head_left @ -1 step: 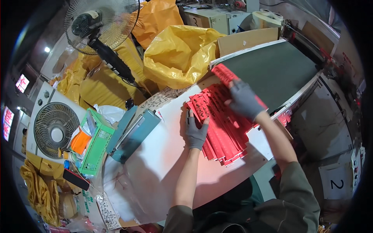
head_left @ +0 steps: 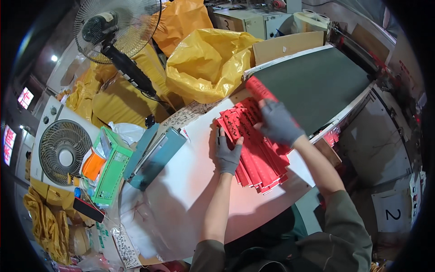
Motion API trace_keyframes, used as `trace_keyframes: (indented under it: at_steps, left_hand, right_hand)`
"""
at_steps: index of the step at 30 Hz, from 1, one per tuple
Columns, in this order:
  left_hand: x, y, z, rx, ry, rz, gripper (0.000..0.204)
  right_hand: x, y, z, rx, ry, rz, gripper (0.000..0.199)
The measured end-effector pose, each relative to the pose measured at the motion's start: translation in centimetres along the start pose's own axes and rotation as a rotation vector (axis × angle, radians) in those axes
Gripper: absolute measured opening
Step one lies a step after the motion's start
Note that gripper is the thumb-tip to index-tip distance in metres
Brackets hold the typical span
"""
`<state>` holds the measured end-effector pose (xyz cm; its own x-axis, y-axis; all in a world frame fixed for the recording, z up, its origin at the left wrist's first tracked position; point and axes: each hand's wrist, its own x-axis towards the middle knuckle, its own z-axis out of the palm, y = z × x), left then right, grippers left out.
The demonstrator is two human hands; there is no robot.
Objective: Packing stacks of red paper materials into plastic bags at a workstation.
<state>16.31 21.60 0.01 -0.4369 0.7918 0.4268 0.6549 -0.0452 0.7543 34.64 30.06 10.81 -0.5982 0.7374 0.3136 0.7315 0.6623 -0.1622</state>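
Observation:
A fanned pile of long, narrow red packets [head_left: 258, 158] with dark print lies on a white work board [head_left: 172, 208]. My left hand [head_left: 228, 154], in a grey fingerless glove, rests at the pile's left edge. Its thumb and fingers are apart, with the thumb touching the packets. Above the pile's right side, my right hand [head_left: 280, 121], gloved alike, grips another long red packet [head_left: 261, 89]. That packet slants from upper left to lower right, its middle hidden by the hand. Its upper end sticks out near the dark green belt [head_left: 312, 81].
A large yellow plastic bag [head_left: 208, 63] stands open beyond the board, beside a cardboard flap [head_left: 290, 46]. Leftward are a teal tool [head_left: 158, 156], a green box [head_left: 113, 167], a box fan [head_left: 65, 152] and a black stand fan [head_left: 129, 68]. A white-panelled machine [head_left: 376, 131] is at right.
My right hand has shifted slightly left over the pile, with the red packet in its grip. My left hand has stayed nearly still at the pile's edge.

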Motion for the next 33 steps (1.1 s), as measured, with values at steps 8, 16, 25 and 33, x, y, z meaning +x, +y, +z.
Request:
trace_keyframes:
  at_steps: [8, 16, 25, 33]
  left_hand:
    - [-0.7, 1.6, 2.6, -0.149, -0.070, -0.042, 0.074]
    - [-3.5, 2.0, -3.8, -0.917, -0.288, -0.510, 0.043]
    - [-27.1, 6.7, -16.0, -1.013, -0.534, -0.680, 0.059]
    - [-18.5, 14.1, -21.1, -0.714, -0.170, -0.166, 0.050]
  right_hand:
    - [0.2, 7.5, 13.0, 0.431, 0.564, 0.393, 0.088]
    - [-3.8, -4.7, 5.6, 0.684, -0.199, 0.384, 0.114]
    - [-27.3, -10.2, 1.8, 1.338, -0.694, 0.044, 0.112]
    - [-18.9, -16.7, -5.4, 1.543, -0.236, -0.083, 0.110]
